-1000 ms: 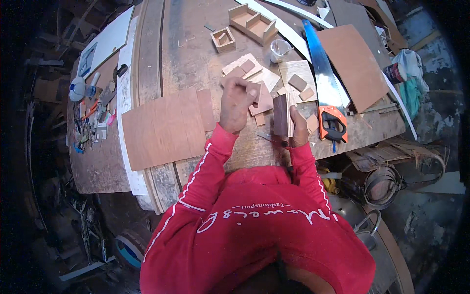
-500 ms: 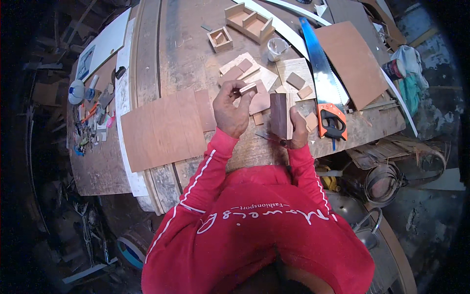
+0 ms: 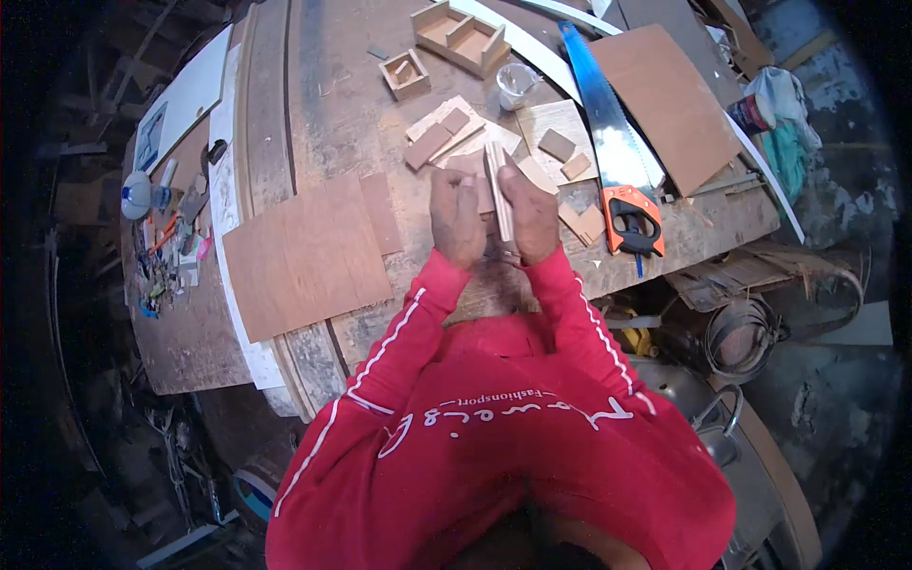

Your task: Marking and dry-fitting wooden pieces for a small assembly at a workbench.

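Downward head-worn fisheye view

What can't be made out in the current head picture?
- Head view: whether the left grip holds anything; the curled hand itself hides its palm.
- Head view: the right-hand face of the layered wooden piece; the right grip covers it.
- Head view: the far end of the white strip; the top edge cuts it off.
- Head view: the individual items in the clutter at left; too small and jumbled.
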{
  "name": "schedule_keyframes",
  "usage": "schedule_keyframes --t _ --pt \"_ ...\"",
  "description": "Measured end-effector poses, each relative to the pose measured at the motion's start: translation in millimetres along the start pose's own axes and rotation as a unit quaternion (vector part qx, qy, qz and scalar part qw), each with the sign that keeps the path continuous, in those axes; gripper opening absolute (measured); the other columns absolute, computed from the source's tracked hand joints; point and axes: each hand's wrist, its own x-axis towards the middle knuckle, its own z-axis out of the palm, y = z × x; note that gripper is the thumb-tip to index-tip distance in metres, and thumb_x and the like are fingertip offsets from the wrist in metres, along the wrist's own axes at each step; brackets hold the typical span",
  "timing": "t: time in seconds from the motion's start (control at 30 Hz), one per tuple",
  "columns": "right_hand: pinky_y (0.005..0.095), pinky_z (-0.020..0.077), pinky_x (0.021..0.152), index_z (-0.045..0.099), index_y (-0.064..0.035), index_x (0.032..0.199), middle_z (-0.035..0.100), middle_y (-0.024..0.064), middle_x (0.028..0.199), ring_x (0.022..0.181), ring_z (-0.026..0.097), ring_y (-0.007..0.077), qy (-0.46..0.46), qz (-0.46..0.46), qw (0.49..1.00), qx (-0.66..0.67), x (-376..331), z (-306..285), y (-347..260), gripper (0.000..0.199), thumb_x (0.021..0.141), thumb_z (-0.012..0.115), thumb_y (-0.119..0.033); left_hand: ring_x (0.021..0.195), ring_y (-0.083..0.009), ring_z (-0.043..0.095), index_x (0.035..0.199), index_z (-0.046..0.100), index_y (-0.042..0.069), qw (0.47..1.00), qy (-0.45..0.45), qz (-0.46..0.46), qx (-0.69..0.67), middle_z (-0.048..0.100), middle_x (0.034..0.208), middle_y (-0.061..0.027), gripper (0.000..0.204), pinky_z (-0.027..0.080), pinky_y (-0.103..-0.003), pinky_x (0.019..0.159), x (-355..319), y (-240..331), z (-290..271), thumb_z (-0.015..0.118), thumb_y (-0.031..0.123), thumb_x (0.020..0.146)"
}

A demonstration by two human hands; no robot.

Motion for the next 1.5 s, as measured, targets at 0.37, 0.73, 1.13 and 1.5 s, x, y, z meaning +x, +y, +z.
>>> schedule_keyframes --t 0.37,0.73,1.13,1.5 --pt "0.0298 0.0443 0.081 0.049 0.0006 0.127 0.063 0.0199 0.109 0.095 0.057 0.0140 0.021 -0.106 0.972 -0.210 3 -3 5 0.046 0.091 0.050 -0.028 0.068 -0.0116 0.050 0.094 0.045 0.001 0.999 0.012 -0.048 -0.015 0.050 0.077 -0.0056 0.016 0.044 -0.025 0.058 -9 -2 9 0.044 0.017 0.090" --pt "0.0380 0.0460 0.082 0.054 -0.0058 0.122 0.061 0.0233 0.101 0.090 0.060 0.0344 0.179 -0.093 0.939 -0.280 66 -118 44 0.052 0.083 0.057 -0.040 0.059 -0.0245 0.062 0.102 0.039 0.000 0.890 -0.217 -0.336 -0.218 0.060 0.088 -0.0198 0.018 0.051 -0.031 0.047 -25 -1 10 0.039 0.015 0.094" --pt "0.0480 0.0376 0.090 0.053 -0.0086 0.119 0.044 0.0223 0.119 0.109 0.043 0.0407 0.125 -0.204 0.727 -0.643 30 -112 73 0.060 0.069 0.068 -0.037 0.053 -0.0199 0.061 0.099 0.041 0.003 0.931 -0.067 -0.359 -0.008 0.056 0.069 -0.0110 0.018 0.047 -0.028 0.039 -4 -43 -48 0.053 0.009 0.086" --pt "0.0422 0.0474 0.080 0.051 -0.0082 0.119 0.056 0.0157 0.107 0.098 0.051 0.0366 0.017 -0.242 0.813 -0.530 123 -41 66 0.047 0.075 0.059 -0.021 0.045 -0.0156 0.056 0.089 0.048 0.002 0.949 0.001 -0.309 0.068 0.060 0.064 -0.0106 0.013 0.043 -0.028 0.038 -3 -70 -46 0.057 0.006 0.080"
